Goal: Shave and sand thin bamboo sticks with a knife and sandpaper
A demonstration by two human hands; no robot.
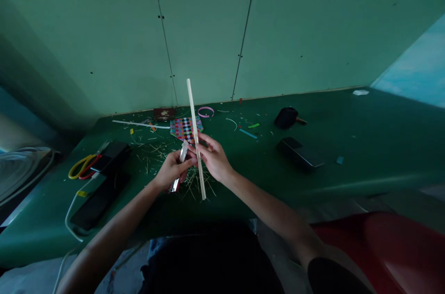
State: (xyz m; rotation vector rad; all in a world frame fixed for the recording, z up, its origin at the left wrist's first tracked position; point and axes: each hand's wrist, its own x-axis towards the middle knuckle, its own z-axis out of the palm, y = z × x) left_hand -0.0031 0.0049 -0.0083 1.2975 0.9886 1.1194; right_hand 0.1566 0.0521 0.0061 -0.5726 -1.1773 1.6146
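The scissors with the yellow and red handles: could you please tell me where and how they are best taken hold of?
I would grip the scissors by their looped handles, coming from the left: the loops lie flat and point out that way, while a black device lies close against their right side.

A green panelled wall [205, 29] split by two dark seams is seen across the top, met at the right edge by a pale-blue, cloud-patterned surface [417, 69]. Below, a dark-green covered tabletop [347, 145] is dimly lit; a rounded red seat [392, 247] is glimpsed lower right.
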